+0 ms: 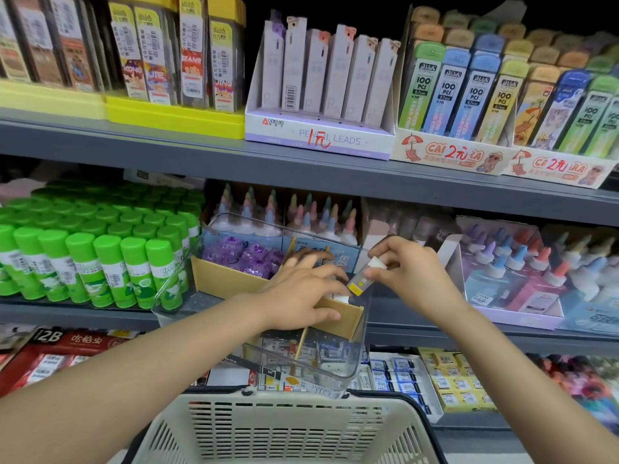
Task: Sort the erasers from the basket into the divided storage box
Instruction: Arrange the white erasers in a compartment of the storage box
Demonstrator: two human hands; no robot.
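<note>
We see a clear, hard plastic storage box [234, 262] with rounded corners propped at a tilt against the grey metal shelf [100, 313], its front end hanging over the beige basket [284, 430] below. Tan, card-like dividers [338, 318] split the box into compartments; the far left one holds glossy purple wrapped pieces [241, 257]. Our right hand [412, 276] pinches a small rectangular eraser [363, 274] between thumb and fingertips, holding it slantwise over the box's right side. The eraser shows a white end toward the fingers and a yellow sleeve with pale markings at its lower end. Our left hand [301, 296] reaches into the box with fingers spread and curved downward, the fingertips on or just above something white [341, 299] lying in a divided compartment; we cannot tell whether it actually grips that piece. The lower tip of the held eraser sits just beside the left fingertips. The basket is moulded plastic with slotted, grid-like walls and a dark rim; what it holds is out of sight. On the shelf to the left stand rows of glue sticks [83, 262] with smooth green caps, and to the right squat glue bottles [536, 272] with pastel conical nozzles. The shelf above carries boxed pencil leads [321, 82] in slim upright cartons.
</note>
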